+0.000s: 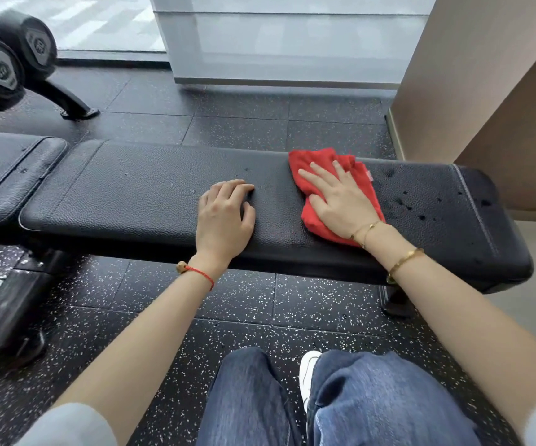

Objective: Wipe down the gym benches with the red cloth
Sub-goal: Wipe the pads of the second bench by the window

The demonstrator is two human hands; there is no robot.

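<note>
Speckled black floor (237, 300) lies under the worktop (138, 194) crossing mid-frame; the right hand (340, 201) presses flat, fingers spread, on the cloth (311, 165) right of centre, the left hand (225, 214) rests loosely curled beside it, empty, dark spots (405, 204) further right

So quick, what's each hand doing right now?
Left hand: holding nothing, fingers curled, resting on the bench.
Right hand: open, flat, pressing the cloth onto the bench.

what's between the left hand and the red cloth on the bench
Only bare black bench pad lies between the left hand and red cloth, per the head view.
</note>
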